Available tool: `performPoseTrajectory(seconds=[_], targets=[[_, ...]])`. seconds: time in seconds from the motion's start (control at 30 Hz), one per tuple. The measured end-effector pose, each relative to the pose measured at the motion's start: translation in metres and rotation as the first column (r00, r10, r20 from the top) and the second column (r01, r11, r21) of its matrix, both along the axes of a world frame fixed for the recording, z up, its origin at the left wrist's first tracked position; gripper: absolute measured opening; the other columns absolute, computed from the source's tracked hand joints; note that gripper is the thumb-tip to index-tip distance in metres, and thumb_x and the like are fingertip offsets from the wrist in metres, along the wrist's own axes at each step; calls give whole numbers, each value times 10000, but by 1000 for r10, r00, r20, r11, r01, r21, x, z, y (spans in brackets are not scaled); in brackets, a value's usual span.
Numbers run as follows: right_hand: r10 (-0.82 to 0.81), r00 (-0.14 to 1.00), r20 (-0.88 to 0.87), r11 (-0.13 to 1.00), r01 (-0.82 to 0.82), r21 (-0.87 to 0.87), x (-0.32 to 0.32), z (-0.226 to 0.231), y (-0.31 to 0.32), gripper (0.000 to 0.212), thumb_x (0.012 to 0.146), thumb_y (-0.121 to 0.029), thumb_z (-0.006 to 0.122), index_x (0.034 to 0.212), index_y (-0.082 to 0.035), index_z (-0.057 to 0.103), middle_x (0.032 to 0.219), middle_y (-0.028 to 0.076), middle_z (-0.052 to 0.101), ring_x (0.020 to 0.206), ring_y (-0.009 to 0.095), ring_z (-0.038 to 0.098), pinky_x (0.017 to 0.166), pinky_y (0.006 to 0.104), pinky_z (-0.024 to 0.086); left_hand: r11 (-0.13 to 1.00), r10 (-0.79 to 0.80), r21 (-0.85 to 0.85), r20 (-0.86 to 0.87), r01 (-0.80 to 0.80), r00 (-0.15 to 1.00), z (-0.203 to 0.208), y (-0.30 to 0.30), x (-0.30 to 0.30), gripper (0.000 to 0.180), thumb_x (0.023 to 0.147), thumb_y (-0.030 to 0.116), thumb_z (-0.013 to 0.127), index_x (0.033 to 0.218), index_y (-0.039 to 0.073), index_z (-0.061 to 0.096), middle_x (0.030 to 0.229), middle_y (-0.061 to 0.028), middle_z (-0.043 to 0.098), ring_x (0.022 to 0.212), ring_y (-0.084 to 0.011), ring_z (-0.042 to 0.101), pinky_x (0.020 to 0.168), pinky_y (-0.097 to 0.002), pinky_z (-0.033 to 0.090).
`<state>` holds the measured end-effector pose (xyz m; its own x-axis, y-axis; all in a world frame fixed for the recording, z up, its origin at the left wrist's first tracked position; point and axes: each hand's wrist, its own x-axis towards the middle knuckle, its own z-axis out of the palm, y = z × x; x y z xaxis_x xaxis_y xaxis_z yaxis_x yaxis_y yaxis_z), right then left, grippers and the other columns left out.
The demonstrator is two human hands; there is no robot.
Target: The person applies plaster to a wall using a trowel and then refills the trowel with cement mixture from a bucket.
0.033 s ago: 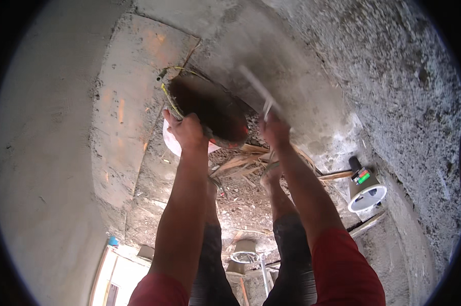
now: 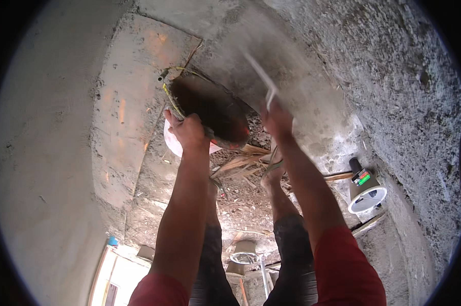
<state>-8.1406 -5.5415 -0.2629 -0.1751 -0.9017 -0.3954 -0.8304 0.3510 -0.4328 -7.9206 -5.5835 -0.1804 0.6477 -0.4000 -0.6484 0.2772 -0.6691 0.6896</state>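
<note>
My left hand (image 2: 189,132) is closed at the near left edge of a dark, rounded pan-like thing (image 2: 210,104), its index finger lifted. A yellow cord (image 2: 172,98) runs along the far left side of it. What lies inside is too dark to make out. In my right hand (image 2: 278,121) is a plastering trowel (image 2: 262,72), seen nearly edge-on and blurred. Its blade is over or against a smooth grey plastered surface (image 2: 297,66); contact cannot be told. Below my left hand a whitish-pink rounded object (image 2: 173,138) shows in part.
Rough grey wall (image 2: 383,66) rises on the right, smoother wall (image 2: 46,127) on the left. Dry leaf strips and rubble (image 2: 238,206) lie around my feet. A pale bucket-like container (image 2: 366,193) lies at right, another (image 2: 245,252) behind. A short pipe end (image 2: 162,76) sticks out.
My right hand and the trowel have shifted slightly farther away and to the right. My left hand and the dark pan-like thing have barely moved.
</note>
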Motion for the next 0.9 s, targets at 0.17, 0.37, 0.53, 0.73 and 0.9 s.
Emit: performPoseTrajectory(seconds=[0.17, 0.37, 0.53, 0.73, 0.9], targets=[[194, 960, -204, 979, -201, -18, -6, 16, -199, 426, 984, -425, 407, 1153, -46, 505, 897, 194, 686, 810, 395, 670, 738, 521, 526, 984, -174, 58, 104, 168, 979, -9, 1, -8, 816, 712, 20, 506, 1485, 88, 254, 1425, -127, 287, 1296, -326, 234, 1070, -412, 136], [411, 887, -209, 909, -383, 165, -11, -1, -236, 422, 975, -391, 408, 1212, -64, 531, 1063, 238, 656, 1014, 399, 634, 880, 506, 499, 963, -267, 11, 192, 270, 944, -14, 1, -4, 704, 711, 84, 520, 1406, 59, 410, 1568, -144, 179, 1468, -266, 124, 1126, -508, -165], [763, 633, -129, 636, -702, 319, -44, 19, -121, 418, 931, -401, 445, 1177, -95, 590, 927, 214, 683, 847, 386, 675, 795, 518, 532, 906, -402, 261, 274, 335, 874, 13, -13, 1, 735, 702, 93, 541, 1423, 166, 416, 1587, -24, 141, 1457, -398, 26, 1113, -643, 110], [815, 576, -71, 577, -817, -3, -12, 5, -12, 397, 886, -369, 583, 1009, 7, 621, 813, 209, 664, 728, 398, 656, 669, 471, 548, 895, -426, 278, 310, 348, 850, 25, -14, 2, 743, 713, 119, 530, 1438, 104, 369, 1545, -146, 246, 1458, -380, 51, 1172, -511, 9], [322, 946, 30, 947, -321, -31, -39, 61, 24, 371, 885, -324, 627, 1058, 2, 598, 850, 246, 642, 850, 439, 624, 759, 483, 503, 912, -407, 88, 331, 401, 851, 48, 70, 35, 690, 728, 41, 557, 1397, 75, 393, 1350, -229, 476, 1331, -395, 383, 1095, -524, 298]])
